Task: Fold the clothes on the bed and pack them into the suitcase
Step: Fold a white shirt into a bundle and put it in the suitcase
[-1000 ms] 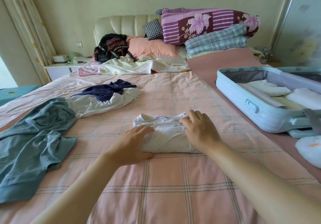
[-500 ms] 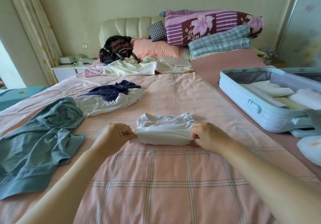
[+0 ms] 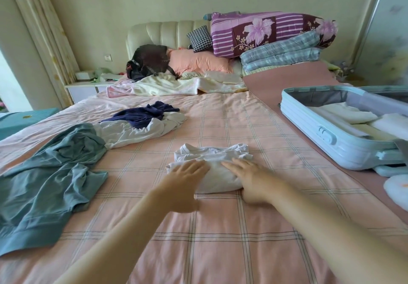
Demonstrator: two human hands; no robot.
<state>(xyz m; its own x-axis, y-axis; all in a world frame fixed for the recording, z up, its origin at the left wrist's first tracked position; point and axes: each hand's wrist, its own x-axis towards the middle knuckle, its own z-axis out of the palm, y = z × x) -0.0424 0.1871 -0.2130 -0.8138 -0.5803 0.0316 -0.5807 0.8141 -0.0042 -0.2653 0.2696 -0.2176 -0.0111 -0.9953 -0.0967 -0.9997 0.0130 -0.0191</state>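
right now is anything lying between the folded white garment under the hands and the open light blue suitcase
Nothing visible does. The left hand and right hand lie flat on the folded white garment; from it to the open light blue hard-shell suitcase there is only bare pink checked bedsheet and plain pink cover.

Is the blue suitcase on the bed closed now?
No, the blue suitcase lies open on the bed, with folded pale clothes showing inside it.

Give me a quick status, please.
Left hand and right hand open, flat on folded white garment. Suitcase open, partly packed, at right. Teal garment and navy-white pile unfolded at left. Nothing blocks the suitcase.
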